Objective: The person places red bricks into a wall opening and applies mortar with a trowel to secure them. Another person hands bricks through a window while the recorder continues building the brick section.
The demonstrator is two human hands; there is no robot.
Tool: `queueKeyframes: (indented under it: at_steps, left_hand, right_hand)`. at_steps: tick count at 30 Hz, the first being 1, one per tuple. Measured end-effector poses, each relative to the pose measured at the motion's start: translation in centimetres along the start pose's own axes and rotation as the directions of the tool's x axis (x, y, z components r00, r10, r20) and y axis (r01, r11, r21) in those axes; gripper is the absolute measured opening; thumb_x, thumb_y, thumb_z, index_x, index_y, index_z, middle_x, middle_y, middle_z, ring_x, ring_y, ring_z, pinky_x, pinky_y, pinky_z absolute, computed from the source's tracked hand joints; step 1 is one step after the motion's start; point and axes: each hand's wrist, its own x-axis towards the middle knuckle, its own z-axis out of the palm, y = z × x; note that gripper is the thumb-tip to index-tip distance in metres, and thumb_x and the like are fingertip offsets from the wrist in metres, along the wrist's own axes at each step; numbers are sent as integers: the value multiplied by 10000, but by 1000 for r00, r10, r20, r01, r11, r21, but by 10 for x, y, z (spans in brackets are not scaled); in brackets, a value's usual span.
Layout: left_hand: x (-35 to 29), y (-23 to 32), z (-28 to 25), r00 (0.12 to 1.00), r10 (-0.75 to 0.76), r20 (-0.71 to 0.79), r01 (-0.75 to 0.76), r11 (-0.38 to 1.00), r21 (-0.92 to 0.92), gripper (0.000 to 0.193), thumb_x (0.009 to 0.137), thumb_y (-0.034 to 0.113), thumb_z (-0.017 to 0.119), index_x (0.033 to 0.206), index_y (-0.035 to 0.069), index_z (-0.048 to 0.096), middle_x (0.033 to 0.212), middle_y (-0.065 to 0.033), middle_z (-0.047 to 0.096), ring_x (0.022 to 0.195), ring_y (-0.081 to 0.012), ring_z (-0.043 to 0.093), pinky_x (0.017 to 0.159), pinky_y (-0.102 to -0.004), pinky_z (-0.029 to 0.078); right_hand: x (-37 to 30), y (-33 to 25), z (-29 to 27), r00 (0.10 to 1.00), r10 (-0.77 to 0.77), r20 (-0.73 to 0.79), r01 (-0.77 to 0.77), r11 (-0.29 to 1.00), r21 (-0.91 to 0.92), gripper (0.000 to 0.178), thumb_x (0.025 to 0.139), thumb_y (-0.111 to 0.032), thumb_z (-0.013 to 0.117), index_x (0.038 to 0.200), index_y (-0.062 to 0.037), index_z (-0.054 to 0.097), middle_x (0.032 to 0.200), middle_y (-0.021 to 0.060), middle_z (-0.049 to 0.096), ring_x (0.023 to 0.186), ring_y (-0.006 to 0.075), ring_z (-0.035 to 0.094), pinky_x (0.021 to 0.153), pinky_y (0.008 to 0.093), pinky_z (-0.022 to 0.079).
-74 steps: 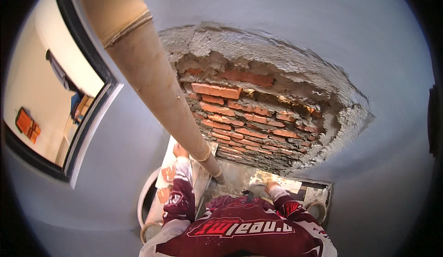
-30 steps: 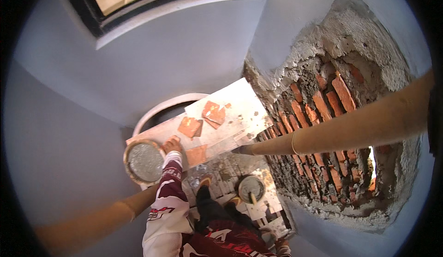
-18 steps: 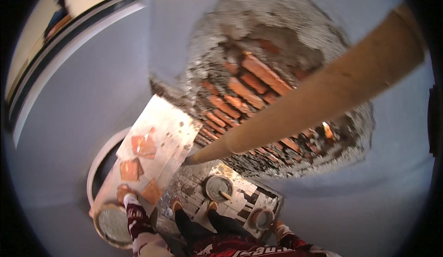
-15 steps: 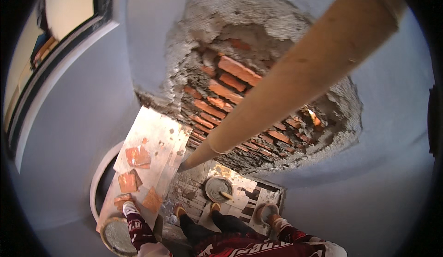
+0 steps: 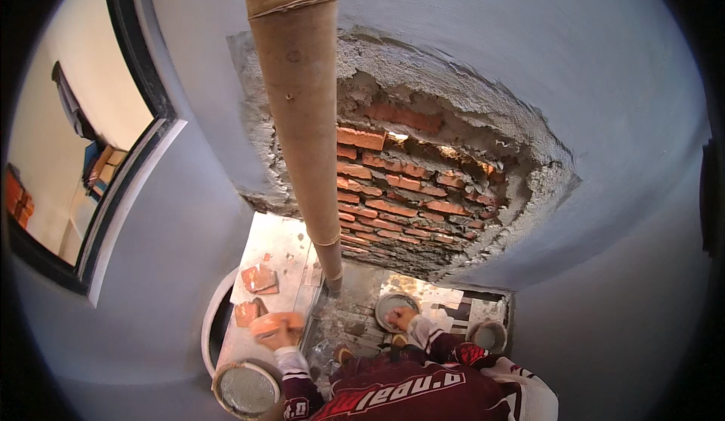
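Note:
My left hand [image 5: 281,339] grips an orange brick piece [image 5: 276,323] above the near end of a pale board [image 5: 281,247]. Two more brick fragments [image 5: 258,278] lie on that board. My right hand [image 5: 402,318] reaches into a round pan of grey mortar [image 5: 393,305] on the platform below; whether it holds anything there I cannot tell. In front of me the plaster is broken away, baring a patch of red brickwork [image 5: 408,187].
A tan pipe [image 5: 302,119] runs down the wall just left of the brick patch. A second mortar pan [image 5: 245,388] sits by my left arm and a third pan [image 5: 488,336] at the right. A dark-framed window opening [image 5: 113,194] is on the left.
The view has swung back to face the brick patch. My left hand has come up off the mortar pan and now holds the orange brick piece; my right hand has gone to the middle pan.

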Motion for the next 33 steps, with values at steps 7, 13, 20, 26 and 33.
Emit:
queueKeyframes:
  at_steps: [7, 13, 20, 26, 33]
  left_hand:
    - [-122, 177, 69, 705, 164, 690, 230, 868, -441, 928, 621, 172, 904, 1321, 23, 313, 1208, -107, 488, 1088, -222, 537, 933, -362, 487]
    - [-159, 261, 121, 447, 445, 776, 102, 837, -538, 1019, 632, 212, 904, 1386, 22, 246, 1286, -124, 442, 1194, -233, 483, 1010, -385, 432]
    - [-160, 327, 178, 163, 21, 986, 522, 847, -104, 465, 858, 198, 747, 1224, -18, 558, 1087, -70, 660, 923, -109, 635, 778, -240, 527]
    - [-151, 368, 271, 289, -43, 956, 547, 828, -128, 316, 876, 250, 715, 1072, 9, 654, 927, -48, 674, 777, -132, 646, 620, -270, 570]
    - [-136, 392, 312, 374, -104, 922, 625, 762, -168, 318, 841, 225, 723, 1027, -23, 652, 882, -82, 676, 677, -163, 642, 618, -293, 574]
  right_hand:
    - [-41, -105, -29, 900, -138, 413, -319, 434, 842, 665, 955, -546, 489, 1343, -8, 456, 1122, 165, 650, 932, 270, 678, 808, 382, 565]
    - [-71, -111, -77, 860, -508, -47, -71, -209, 975, 508, 1008, -353, 447, 1351, 21, 413, 1268, 175, 579, 1066, 293, 631, 869, 392, 566]
    - [-80, -150, -160, 723, -247, -645, 639, -117, 760, 367, 988, -212, 486, 1290, -2, 486, 1126, 116, 637, 916, 203, 667, 712, 316, 583]
    - [-50, -202, -233, 605, -133, -785, 796, 65, 602, 381, 948, -166, 593, 1291, -19, 515, 1094, 65, 656, 902, 131, 661, 643, 245, 591]
    - [-5, -224, -259, 580, -60, -813, 814, 93, 574, 315, 927, -160, 632, 1194, -4, 571, 1023, 54, 655, 796, 111, 638, 567, 237, 569]
